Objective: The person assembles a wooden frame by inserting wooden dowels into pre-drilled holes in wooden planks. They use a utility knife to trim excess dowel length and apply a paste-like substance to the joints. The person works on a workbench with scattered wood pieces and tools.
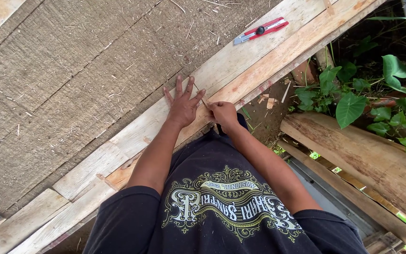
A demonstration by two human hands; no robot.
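Observation:
My left hand (182, 104) lies flat with fingers spread on a pale wooden plank (240, 61) at the edge of a workbench. My right hand (222, 113) is closed beside it, pinching a thin sliver or stick (201, 97) that rests against the plank between the two hands. A red and grey utility knife (261, 30) lies further along the plank, well away from both hands. My dark printed shirt fills the lower middle of the view.
A coarse brown fibre mat (71, 70) covers the bench behind the plank, strewn with straw bits. To the right are bare ground, green leafy plants (353, 101) and a thick weathered beam (367, 155). More planks lie at lower left.

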